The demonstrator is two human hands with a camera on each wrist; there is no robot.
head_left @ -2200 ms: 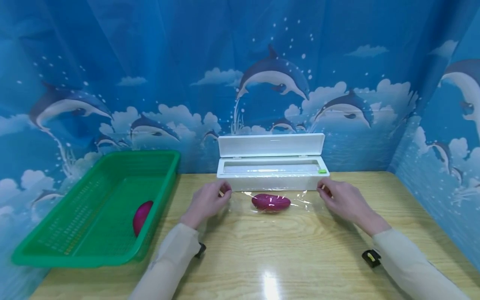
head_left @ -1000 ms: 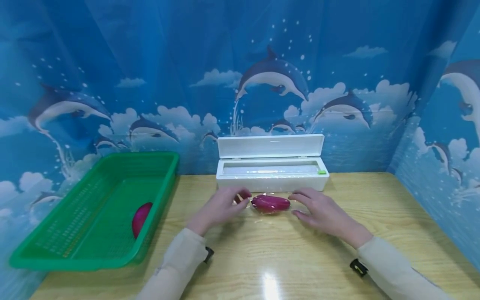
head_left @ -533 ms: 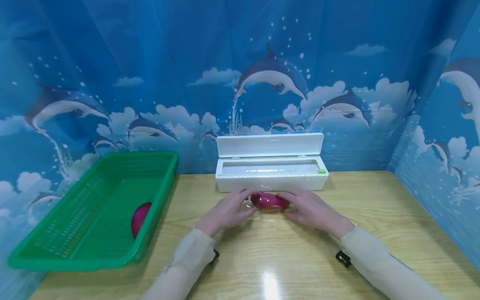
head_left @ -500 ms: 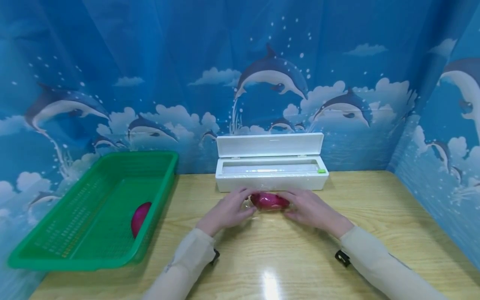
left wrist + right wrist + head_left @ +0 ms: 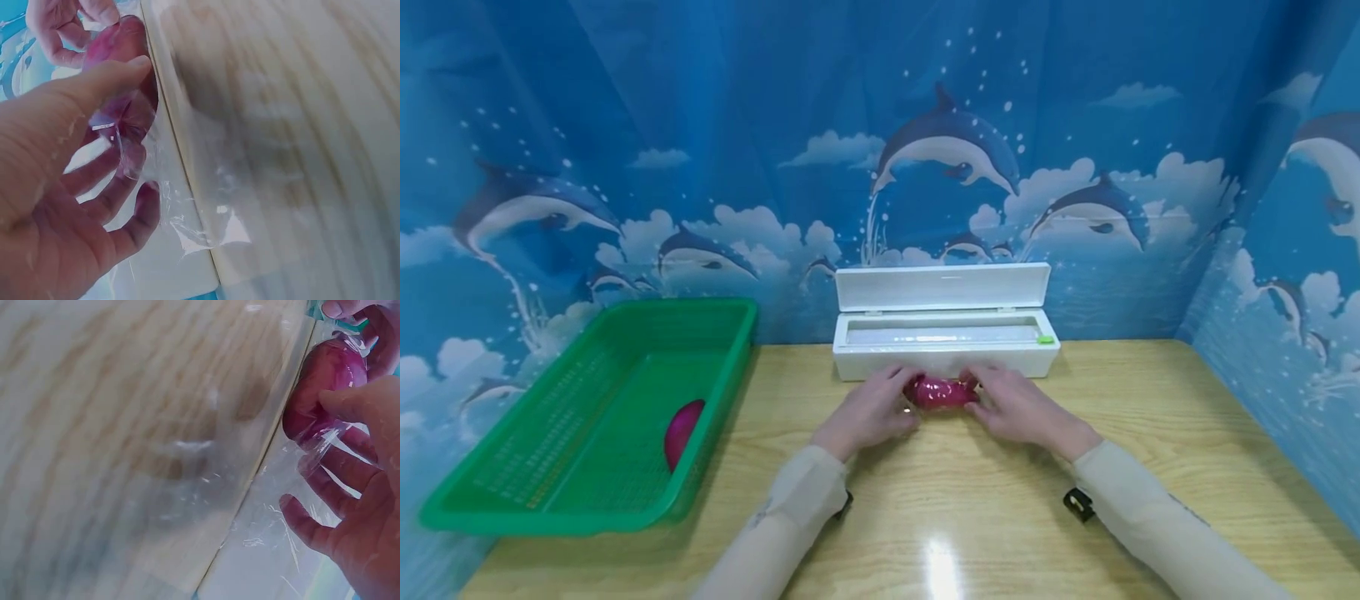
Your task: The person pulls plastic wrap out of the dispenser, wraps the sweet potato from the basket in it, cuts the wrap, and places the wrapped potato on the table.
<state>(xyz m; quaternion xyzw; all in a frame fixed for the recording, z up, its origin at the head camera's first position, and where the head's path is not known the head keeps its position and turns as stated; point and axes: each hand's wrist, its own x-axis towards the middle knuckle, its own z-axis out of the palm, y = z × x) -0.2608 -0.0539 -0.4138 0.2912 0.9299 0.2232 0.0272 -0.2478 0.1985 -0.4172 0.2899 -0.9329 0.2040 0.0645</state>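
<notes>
A glossy purple sweet potato [image 5: 942, 393], covered in clear cling film [image 5: 232, 232], sits just in front of the white film dispenser [image 5: 947, 362]. Its left end is held by my left hand [image 5: 874, 410], with the thumb on top and the fingers bent underneath in the left wrist view. At the other end, my right hand [image 5: 1021, 408] grips in the same way, thumb laid on the sweet potato [image 5: 331, 381]. Loose film trails beside the fingers in both wrist views. Part of each end is hidden by the hands.
The dispenser's lid [image 5: 943, 287] stands raised, with a film roll [image 5: 943, 335] inside and a green slider [image 5: 1045, 340] at its right. A green basket [image 5: 550, 523] at the left holds another purple sweet potato [image 5: 682, 433]. A dolphin-print curtain [image 5: 775, 100] backs the wooden table [image 5: 970, 508].
Both hands let go of the film's outer edges, came inward and took hold of the sweet potato's ends. It has shifted slightly toward the dispenser, and the film now lies closer round it.
</notes>
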